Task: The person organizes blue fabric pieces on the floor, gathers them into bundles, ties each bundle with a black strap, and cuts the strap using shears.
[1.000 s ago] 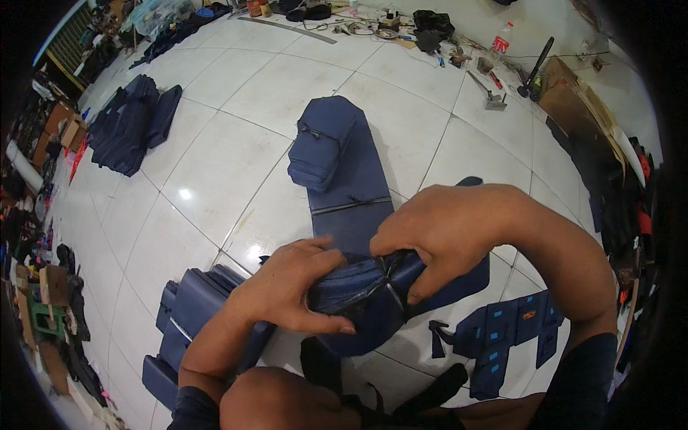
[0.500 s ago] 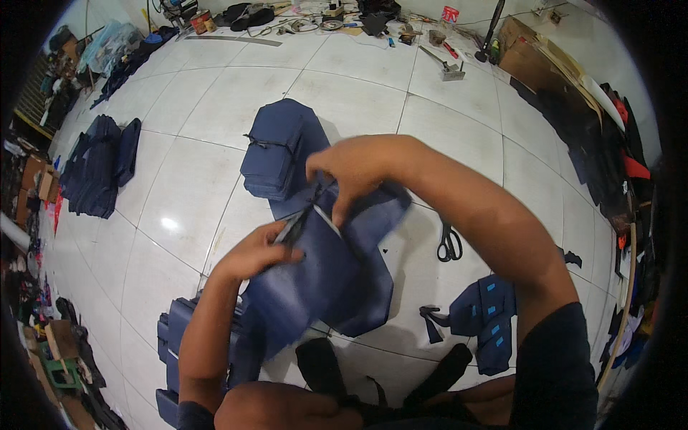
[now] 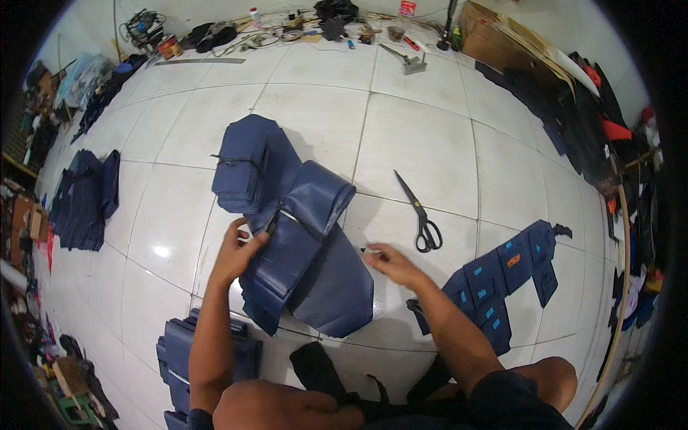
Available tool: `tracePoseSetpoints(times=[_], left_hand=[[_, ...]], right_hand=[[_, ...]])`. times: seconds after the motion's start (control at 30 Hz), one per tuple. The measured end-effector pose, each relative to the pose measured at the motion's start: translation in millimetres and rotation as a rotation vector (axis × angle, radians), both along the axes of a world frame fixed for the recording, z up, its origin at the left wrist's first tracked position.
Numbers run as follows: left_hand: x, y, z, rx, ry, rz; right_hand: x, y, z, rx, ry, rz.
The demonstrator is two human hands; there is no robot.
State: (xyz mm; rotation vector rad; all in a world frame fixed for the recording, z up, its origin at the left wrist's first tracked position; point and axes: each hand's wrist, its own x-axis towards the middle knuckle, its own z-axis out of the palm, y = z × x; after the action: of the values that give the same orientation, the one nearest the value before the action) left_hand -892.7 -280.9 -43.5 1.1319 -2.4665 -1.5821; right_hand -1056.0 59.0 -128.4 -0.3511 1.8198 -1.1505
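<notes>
Layered dark blue fabric pieces [image 3: 287, 247] lie on the floor before me, one stack folded over with a pale edge. A dark tie [image 3: 271, 221] crosses its left side. My left hand [image 3: 235, 252] is at this left edge, thumb against the fabric and fingers apart from it. To the right, my right hand [image 3: 394, 264] has its fingertips pinched at a small black scrap [image 3: 363, 250] beside the fabric; whether the scrap is off the floor, I cannot tell. Beyond, a bundle [image 3: 240, 175] of blue pieces is bound with a black tie. Black-handled scissors [image 3: 423, 222] lie right of the stack.
Blue pieces with bright tabs [image 3: 502, 279] lie at the right. More blue stacks stand far left [image 3: 84, 201] and near my left forearm [image 3: 244, 355]. Tools and a metal implement [image 3: 412, 63] line the back, with a cardboard box [image 3: 487, 36] at back right.
My hands have moved apart. The right hand has left the fabric and tie and come down to the floor at the right. The scissors' blades now show; the view has shifted.
</notes>
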Motion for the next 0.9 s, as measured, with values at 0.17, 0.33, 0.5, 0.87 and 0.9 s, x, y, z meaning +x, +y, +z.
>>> tracePoseSetpoints(times=[0.17, 0.33, 0.5, 0.87, 0.9], left_hand=[[6.6, -27.2, -44.7, 0.489, -0.054, 0.065], [-17.8, -8.4, -32.6, 0.655, -0.168, 0.057], [-13.5, -9.6, -41.6, 0.624, 0.040, 0.062], [-24.2, -7.8, -46.0, 0.482, 0.079, -0.019], [-32.1, -5.8, -44.6, 0.468, 0.072, -0.058]], right_hand=[[23.1, -30.4, 5.2, -0.091, -0.063, 0.025], [21.5, -44.3, -0.8, -0.025, 0.054, 0.110], [22.4, -51.9, 21.7, -0.008, -0.099, 0.063], [42.8, -43.6, -4.9, 0.041, -0.018, -0.064], [43.7, -38.3, 0.6, 0.017, 0.005, -0.087]])
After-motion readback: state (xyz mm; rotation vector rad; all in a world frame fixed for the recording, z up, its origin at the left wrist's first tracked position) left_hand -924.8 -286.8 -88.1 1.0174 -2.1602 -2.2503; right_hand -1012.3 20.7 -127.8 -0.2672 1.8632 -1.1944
